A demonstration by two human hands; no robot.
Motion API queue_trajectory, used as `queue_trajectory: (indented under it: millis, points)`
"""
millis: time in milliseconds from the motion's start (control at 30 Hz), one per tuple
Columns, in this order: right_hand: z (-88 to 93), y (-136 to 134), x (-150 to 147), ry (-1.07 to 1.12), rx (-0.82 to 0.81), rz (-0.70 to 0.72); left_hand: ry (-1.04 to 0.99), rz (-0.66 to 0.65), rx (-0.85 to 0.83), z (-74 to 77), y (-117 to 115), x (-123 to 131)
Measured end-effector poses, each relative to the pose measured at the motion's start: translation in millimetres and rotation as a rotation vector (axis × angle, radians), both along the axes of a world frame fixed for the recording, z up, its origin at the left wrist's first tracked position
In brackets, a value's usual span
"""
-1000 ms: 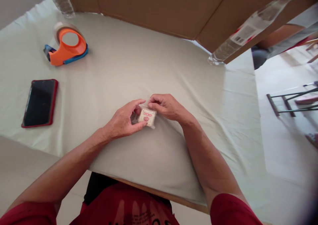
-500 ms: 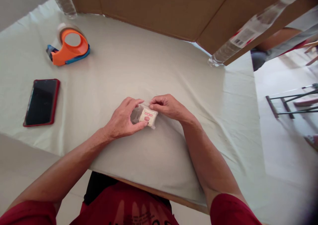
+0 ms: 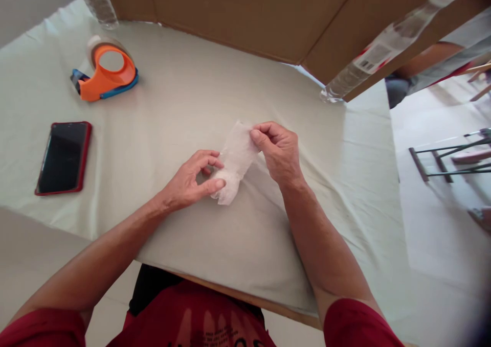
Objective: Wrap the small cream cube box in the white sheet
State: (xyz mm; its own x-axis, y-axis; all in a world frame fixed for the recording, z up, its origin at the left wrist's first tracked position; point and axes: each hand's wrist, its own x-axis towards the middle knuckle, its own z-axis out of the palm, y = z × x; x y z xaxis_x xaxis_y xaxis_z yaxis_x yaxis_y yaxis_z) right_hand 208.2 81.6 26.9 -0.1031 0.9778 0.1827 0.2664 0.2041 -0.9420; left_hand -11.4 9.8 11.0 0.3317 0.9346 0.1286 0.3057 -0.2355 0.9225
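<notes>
A thin white tissue sheet point(image 3: 235, 162) stretches between my two hands over the middle of the cloth-covered table point(image 3: 184, 107). My right hand point(image 3: 279, 150) pinches its upper end between thumb and fingertips. My left hand point(image 3: 191, 180) pinches its lower end, where the small packet seen earlier is hidden behind the sheet and my fingers.
A phone in a red case point(image 3: 63, 157) lies at the left. An orange tape dispenser point(image 3: 105, 73) sits at the back left. A brown cardboard box point(image 3: 268, 15) stands along the back, with a clear plastic bottle point(image 3: 378, 45) leaning at its right and another bottle point(image 3: 97, 2) at the back left.
My right hand has moved up and away from my left hand, drawing a white tissue sheet out of the small packet. The printed face of the packet no longer shows.
</notes>
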Motion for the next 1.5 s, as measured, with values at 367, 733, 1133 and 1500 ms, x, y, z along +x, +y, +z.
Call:
queue_trajectory:
  millis: [367,733,1133,1500]
  points:
    - [-7.0,2.8,-2.5,-0.074,0.009,-0.037,-0.255,0.042,-0.33,-0.6,10.7,-1.0]
    - [25.4,-15.2,-1.5,-0.318,0.1,0.008,-0.209,0.053,-0.344,0.4,12.9,-0.9]
    - [17.9,-16.8,-10.7,-0.803,-0.058,0.085,-0.261,0.106,-0.248,-11.6,17.1,-5.0]
    - [3.9,-1.5,1.7,-0.279,-0.235,0.091,0.283,0.381,0.214,-3.9,4.7,3.3]
